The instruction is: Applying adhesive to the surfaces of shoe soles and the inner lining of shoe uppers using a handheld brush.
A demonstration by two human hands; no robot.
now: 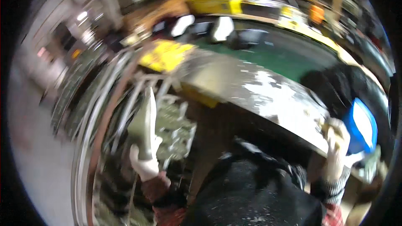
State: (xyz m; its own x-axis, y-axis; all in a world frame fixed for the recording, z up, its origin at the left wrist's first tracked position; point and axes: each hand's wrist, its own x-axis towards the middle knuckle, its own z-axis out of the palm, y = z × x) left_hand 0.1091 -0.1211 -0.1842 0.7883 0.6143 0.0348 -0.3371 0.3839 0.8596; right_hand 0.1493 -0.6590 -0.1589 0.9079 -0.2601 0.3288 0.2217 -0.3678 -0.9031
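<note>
My left hand, in a white glove, grips an olive-coloured shoe with a white sole edge, held upright over a rack. My right hand, in a pale glove, is beside the right end of a metal-topped table. Its fingers are curled; blur hides what, if anything, is in them. Right next to it is a blue container with a white inside.
A metal rack with olive pieces stands at left. Beyond the table runs a green conveyor belt carrying white-soled items. Yellow boxes stand behind it. A dark bulky shape is at right.
</note>
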